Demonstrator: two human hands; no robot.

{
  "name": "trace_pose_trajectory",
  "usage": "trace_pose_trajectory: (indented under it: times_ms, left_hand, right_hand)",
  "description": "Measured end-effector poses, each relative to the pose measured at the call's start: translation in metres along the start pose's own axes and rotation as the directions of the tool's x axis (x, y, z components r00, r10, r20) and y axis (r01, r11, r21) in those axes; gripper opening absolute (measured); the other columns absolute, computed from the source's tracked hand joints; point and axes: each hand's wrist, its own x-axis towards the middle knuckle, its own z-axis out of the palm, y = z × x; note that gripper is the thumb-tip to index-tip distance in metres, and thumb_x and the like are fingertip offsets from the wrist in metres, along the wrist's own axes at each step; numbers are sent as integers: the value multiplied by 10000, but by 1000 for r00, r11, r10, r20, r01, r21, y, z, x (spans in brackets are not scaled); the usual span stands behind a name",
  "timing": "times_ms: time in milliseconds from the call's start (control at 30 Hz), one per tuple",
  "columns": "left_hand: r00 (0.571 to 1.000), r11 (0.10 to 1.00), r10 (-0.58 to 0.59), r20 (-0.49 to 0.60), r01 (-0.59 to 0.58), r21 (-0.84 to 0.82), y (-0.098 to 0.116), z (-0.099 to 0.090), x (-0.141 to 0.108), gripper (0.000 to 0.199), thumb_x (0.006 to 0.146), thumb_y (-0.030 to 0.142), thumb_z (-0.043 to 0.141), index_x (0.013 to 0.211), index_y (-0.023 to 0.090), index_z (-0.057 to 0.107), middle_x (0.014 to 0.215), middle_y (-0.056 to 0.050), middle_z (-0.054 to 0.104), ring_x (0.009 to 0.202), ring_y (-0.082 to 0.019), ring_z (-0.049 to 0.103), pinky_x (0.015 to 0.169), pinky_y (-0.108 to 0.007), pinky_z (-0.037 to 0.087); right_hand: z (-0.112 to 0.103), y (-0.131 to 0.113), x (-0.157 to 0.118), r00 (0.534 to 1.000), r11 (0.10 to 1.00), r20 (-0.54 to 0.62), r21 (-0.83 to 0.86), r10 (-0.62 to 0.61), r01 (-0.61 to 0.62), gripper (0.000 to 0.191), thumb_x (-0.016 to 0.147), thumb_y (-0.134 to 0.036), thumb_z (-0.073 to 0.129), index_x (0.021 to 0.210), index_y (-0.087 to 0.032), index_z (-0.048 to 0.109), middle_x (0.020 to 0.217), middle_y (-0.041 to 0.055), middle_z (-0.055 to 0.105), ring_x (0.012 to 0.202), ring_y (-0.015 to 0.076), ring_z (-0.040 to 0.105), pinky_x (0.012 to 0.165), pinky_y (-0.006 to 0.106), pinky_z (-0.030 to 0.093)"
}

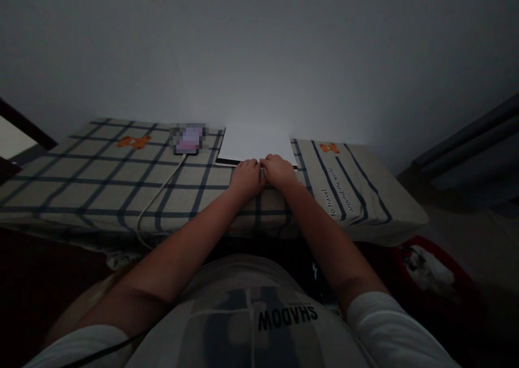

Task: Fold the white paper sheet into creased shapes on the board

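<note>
A white, flat rectangular thing with a dark near edge (257,142) lies on the cloth-covered table against the wall; its exact kind cannot be made out in the dim light. At the middle of its near edge, my left hand (246,179) has its fingers bent together over the edge. Beside it, nearly touching, my right hand (279,171) is also closed, with curled fingers on the same edge. What lies under the fingertips and thumbs is hidden.
A phone (188,140), blurred out, lies left of the white thing, with a pale cable (160,191) running over the table's front edge. The checked tablecloth (101,181) has printed orange figures. A red basin (458,273) with white cloth-like contents stands at lower right.
</note>
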Motion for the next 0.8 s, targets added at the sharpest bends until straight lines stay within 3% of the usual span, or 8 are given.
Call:
trace_pose_trajectory:
  times_ms: [233,433,800]
  left_hand:
    - [999,997,-51,0,51,52,-18,-3,-8,450,982,457,508,1280,143,633,1331,-153,634,1247,-310,558,1077,-417,405]
    - [999,997,-34,-4,35,66,-19,-2,-7,512,990,467,463,1312,104,625,1343,-164,630,1245,-317,564,1086,-435,394]
    - [998,980,-60,19,55,190,-23,-12,-6,588,1003,567,379,1278,115,636,1322,-188,650,1237,-340,560,1091,-488,357]
  right_hand:
    - [13,-4,1,999,1000,-25,-11,22,-22,374,1015,-238,402,1220,-166,706,1199,167,655,1110,304,594,861,395,492]
    - [20,-6,5,995,995,-57,46,-84,86,432,1018,-196,392,1389,-177,613,1288,156,618,1170,289,542,944,381,458]
    - [18,-5,4,996,991,-39,101,-81,84,435,1010,-192,423,1390,-161,631,1288,158,617,1193,288,519,1010,368,430]
